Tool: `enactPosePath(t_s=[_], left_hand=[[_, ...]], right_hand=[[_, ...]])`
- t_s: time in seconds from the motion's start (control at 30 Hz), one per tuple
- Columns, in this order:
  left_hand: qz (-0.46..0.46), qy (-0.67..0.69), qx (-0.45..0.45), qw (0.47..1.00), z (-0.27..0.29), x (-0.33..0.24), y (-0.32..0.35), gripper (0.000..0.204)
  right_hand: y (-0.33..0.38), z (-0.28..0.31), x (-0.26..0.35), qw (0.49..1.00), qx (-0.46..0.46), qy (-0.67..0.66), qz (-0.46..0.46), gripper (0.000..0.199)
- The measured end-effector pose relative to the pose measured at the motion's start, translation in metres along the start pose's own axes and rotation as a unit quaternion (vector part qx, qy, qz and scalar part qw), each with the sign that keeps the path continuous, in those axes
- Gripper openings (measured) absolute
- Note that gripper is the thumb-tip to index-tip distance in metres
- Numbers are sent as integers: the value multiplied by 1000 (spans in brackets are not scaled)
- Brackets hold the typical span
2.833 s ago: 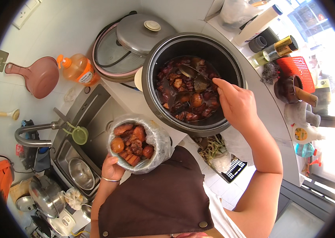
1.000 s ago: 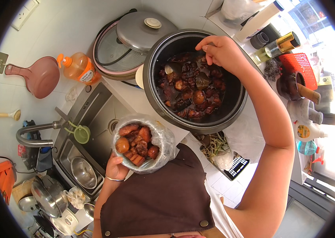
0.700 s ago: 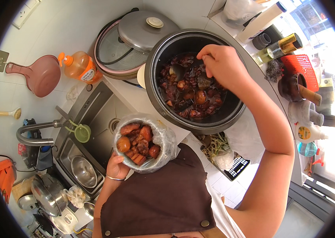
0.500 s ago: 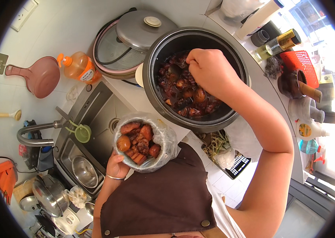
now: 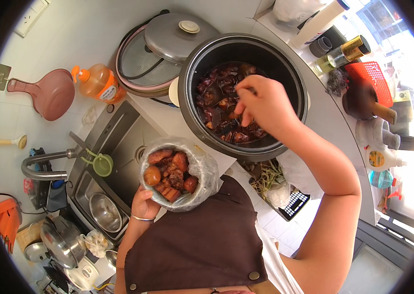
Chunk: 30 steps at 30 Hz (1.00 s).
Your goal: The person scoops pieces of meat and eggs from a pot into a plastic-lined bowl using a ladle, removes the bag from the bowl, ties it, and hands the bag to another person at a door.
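My left hand (image 5: 145, 202) grips the side of a clear plastic bag (image 5: 206, 177), held open in front of my apron. Chunks of brown braised meat (image 5: 171, 177) and round brown eggs (image 5: 152, 175) fill it; whether a bowl sits inside the plastic cannot be told. Over the dark pot (image 5: 285, 63) my right hand (image 5: 268, 103) is closed, fingers bent inward. A small dark bit shows between its fingers, but what it holds is mostly hidden. Below it, dark sauce with meat pieces (image 5: 221, 105) lies in the pot.
Left of the pot lie a grey lid (image 5: 177, 36) and an orange soap bottle (image 5: 98, 84). The sink (image 5: 118, 142) has a metal bowl (image 5: 105, 211) and a green strainer (image 5: 102, 165). Bottles and a red basket (image 5: 372, 81) line the right counter.
My right hand has shifted slightly right and down over the pot, and its fingers have turned. The sauce and pieces have moved. My left hand and the bag stay nearly still.
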<state>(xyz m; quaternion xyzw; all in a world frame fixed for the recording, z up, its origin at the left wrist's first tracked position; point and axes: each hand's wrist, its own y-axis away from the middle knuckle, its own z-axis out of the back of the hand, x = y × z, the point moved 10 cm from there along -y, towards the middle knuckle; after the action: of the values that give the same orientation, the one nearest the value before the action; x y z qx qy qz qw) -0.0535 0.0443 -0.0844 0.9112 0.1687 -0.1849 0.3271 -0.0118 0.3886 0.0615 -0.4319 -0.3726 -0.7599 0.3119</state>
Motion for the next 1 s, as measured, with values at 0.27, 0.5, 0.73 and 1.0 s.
enactPosePath(t_s=[0.27, 0.5, 0.73, 1.0], left_hand=[[-16, -1, 7, 1000, -3, -7, -3, 78], [-25, -8, 12, 1000, -12, -13, -6, 77], [-23, -4, 31, 999, -12, -11, -8, 76], [-24, -9, 46, 999, -27, -15, -1, 74]], right_hand=[[13, 42, -65, 969, -43, -215, -117, 22], [35, 58, -57, 964, -54, -248, -78, 22], [81, 67, -10, 967, -56, -247, 6, 26], [135, 5, 48, 992, 28, -24, 121, 26]])
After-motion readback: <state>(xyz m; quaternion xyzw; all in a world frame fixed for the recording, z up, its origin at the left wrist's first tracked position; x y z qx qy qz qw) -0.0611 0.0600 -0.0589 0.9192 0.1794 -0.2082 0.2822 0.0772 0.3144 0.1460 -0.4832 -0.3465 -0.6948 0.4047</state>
